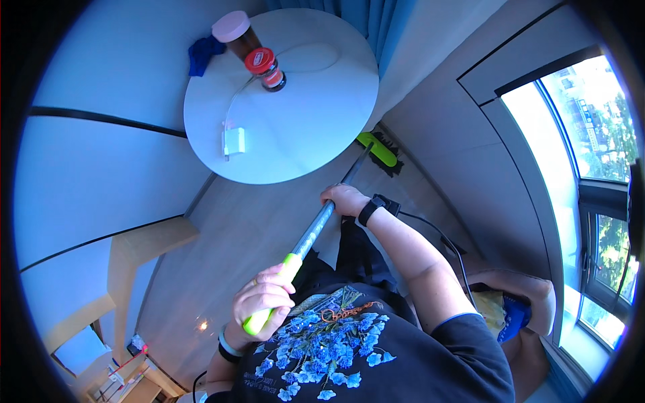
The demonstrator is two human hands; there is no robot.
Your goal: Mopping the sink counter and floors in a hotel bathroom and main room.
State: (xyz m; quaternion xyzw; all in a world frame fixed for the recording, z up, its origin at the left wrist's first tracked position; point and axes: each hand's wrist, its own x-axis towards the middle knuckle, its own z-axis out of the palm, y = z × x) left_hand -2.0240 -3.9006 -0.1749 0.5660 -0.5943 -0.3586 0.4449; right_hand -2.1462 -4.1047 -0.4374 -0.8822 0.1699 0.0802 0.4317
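A broom's long metal handle (313,229) slants up and to the right in front of my body. My left hand (264,302) is wrapped around its lime-green end grip (289,267), close to my shirt. Further down the shaft, my right hand (345,199) closes around the metal tube. The lime-green broom head (379,149), with dark bristles, rests on the floor beside the wall, and part of it is hidden by the edge of the round white table (322,126).
On the table stand a pink-lidded container (242,38), a red-lidded jar (267,70) and a white charger (234,140) with its cable. Cabinets (106,166) line the left. A cushioned chair (534,297) stands at right below the window (584,116). A black cable (443,237) hangs behind my right arm.
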